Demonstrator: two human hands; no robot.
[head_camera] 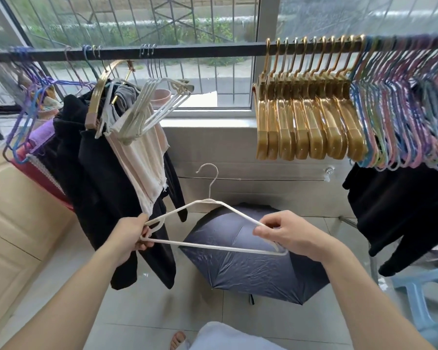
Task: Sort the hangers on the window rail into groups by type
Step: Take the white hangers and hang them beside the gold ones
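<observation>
- Both hands hold one white hanger (214, 245) low, well below the rail (187, 49): left hand (134, 234) fingers curl round its left corner, right hand (283, 233) fingertips pinch the right shoulder.
- The step in hand looks like carrying this loose hanger to its own kind.
- Up and left of the fingers hang the matching white hangers (152, 104); the gold hangers (309, 114) and the thin coloured ones (400, 109) sit up and right.
- Next move likely needs the hook raised and turned over the rail beside the white group.
</observation>
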